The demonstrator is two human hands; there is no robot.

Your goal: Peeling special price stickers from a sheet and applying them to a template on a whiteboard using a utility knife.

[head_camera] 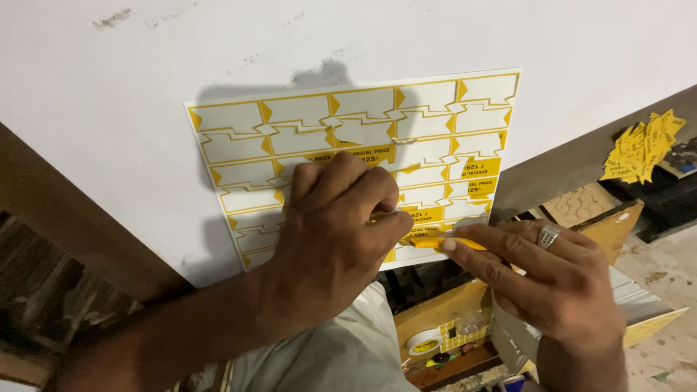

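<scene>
A sticker sheet (406,131) lies flat on a white table (109,145), close to the table's near edge and a little right of its middle. The sheet is a rectangle whose long axis runs roughly left to right, tilted so that its right end sits slightly farther from the person than its left end. Most of its yellow-edged label shapes are already peeled away, leaving white backing; a few yellow labels remain in the lower right part of the sheet.

The left hand (330,239) rests palm-down on the lower middle of the sheet, fingers curled and pressing the paper, fingertips near the remaining labels. The right hand (552,279), with a ring (548,234) on one finger, reaches in from the right and grips a small yellow knife (443,242) between thumb and fingers. The knife's long axis lies nearly level, its tip pointing left toward the left hand's fingertips, at the near right edge of the sheet.

Beyond the table's right edge, a pile of peeled yellow labels (642,149) sits on a dark surface. Below the near edge, a yellow box (450,327) with small items stands on the floor, beside the person's pale trouser leg (334,348).
</scene>
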